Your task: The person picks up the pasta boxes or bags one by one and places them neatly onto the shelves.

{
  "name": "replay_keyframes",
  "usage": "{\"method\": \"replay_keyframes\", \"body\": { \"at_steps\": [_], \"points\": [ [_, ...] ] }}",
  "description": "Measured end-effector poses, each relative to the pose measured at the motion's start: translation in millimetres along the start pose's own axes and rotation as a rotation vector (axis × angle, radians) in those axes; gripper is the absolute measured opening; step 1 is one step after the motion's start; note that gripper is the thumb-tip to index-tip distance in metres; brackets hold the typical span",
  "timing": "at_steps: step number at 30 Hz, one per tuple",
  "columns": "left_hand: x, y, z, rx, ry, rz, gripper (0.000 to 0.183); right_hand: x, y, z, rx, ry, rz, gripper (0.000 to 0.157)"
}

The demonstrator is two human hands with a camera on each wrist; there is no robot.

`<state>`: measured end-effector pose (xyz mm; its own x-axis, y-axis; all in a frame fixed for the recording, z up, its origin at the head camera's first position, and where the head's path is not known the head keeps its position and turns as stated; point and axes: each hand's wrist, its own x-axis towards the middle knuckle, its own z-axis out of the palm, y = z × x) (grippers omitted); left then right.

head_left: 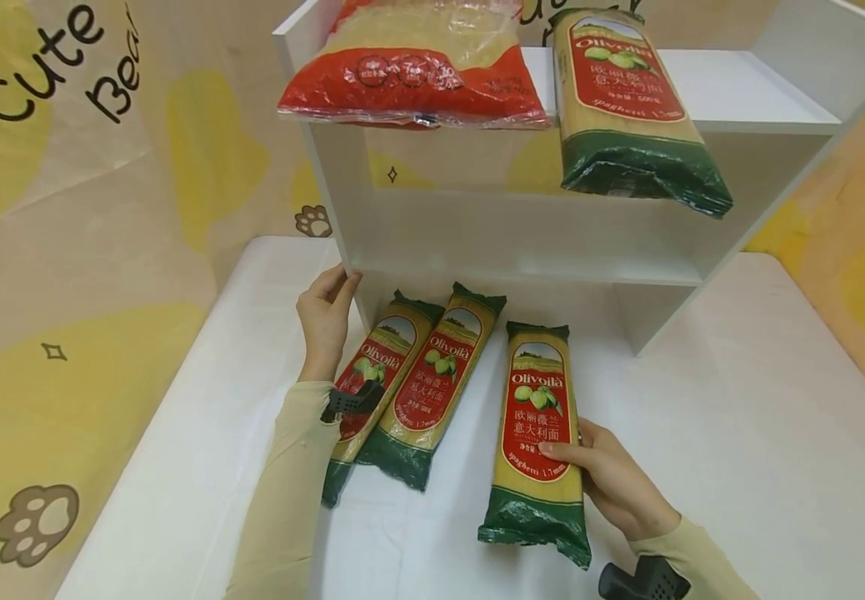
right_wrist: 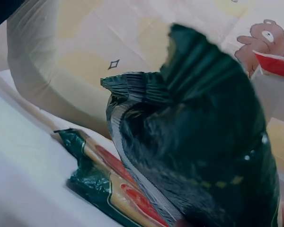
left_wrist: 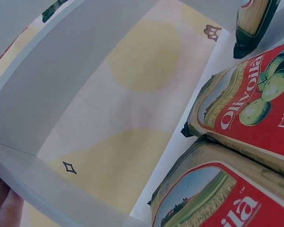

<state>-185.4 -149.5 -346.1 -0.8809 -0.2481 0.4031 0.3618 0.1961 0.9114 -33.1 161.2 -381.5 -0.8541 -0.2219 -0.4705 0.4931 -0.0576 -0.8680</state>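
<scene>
Right hand (head_left: 612,483) grips spaghetti packet (head_left: 539,442) lying on white table (head_left: 740,467), thumb across its label. Left hand (head_left: 325,317) holds shelf unit's (head_left: 492,225) lower left corner, fingers curled round the panel edge. Two more packets (head_left: 410,383) just right of it.

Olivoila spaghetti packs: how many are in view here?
4. One lies on the shelf top. Three lie on the table: one partly under the left forearm, one beside it, and one gripped by the right hand. Others may be hidden.
</scene>
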Motion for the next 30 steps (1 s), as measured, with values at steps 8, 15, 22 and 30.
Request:
{"method": "replay_keyframes", "body": {
  "at_steps": [8,15,22,30],
  "points": [
    [0.4,0.0,0.9,0.007,-0.004,0.010,0.026,-18.2,-1.4,-10.4,0.001,-0.059,-0.017,0.072],
    [0.0,0.2,0.5,0.027,0.003,0.008,0.026,-37.3,-9.3,-21.5,0.034,-0.143,-0.076,0.065],
    [-0.6,0.8,-0.1,0.015,0.006,0.010,0.026,-53.4,-12.6,-33.0,0.107,-0.210,-0.177,0.046],
    [-1.3,0.5,0.2,0.014,0.003,0.021,0.026,-73.8,-16.0,-48.6,0.185,-0.241,-0.206,0.035]
  ]
}}
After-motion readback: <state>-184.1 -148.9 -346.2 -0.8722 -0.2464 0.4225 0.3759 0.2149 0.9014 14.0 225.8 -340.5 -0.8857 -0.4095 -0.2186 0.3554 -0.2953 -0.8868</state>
